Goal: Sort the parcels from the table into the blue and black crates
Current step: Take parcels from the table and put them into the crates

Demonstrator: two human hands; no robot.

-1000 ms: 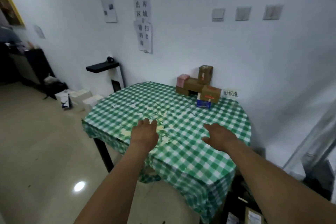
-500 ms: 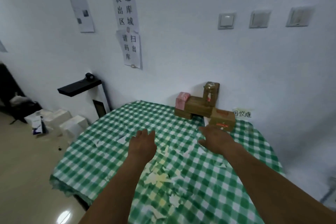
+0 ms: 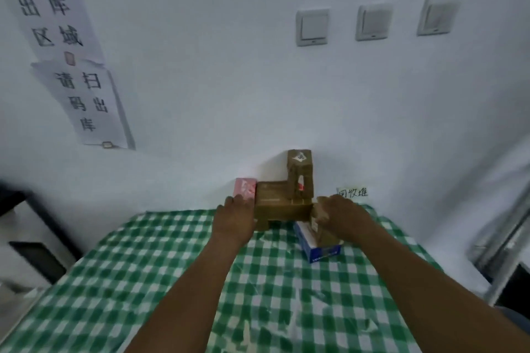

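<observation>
A stack of parcels stands against the wall at the far edge of the green checked table [image 3: 172, 266]. It holds a pink parcel [image 3: 245, 187], a flat brown parcel [image 3: 279, 203], a tall brown parcel [image 3: 299, 172] and a blue and white box [image 3: 319, 248]. My left hand [image 3: 235, 219] reaches to the pink parcel, its fingertips touching the parcel's front. My right hand [image 3: 344, 218] lies over a small brown parcel [image 3: 315, 216] that sits on the blue and white box, fingers curled on its top. Neither the blue nor the black crate is in view.
A handwritten paper label [image 3: 352, 192] is stuck on the wall right of the stack. Printed signs [image 3: 86, 100] and light switches [image 3: 312, 26] hang on the wall. A dark shelf and white boxes [image 3: 25, 241] stand at the left. Pale paper scraps lie on the cloth.
The view has closed in on the stack. Both hands moved forward across the table: the left one reached the pink parcel, the right one came down onto the small brown parcel.
</observation>
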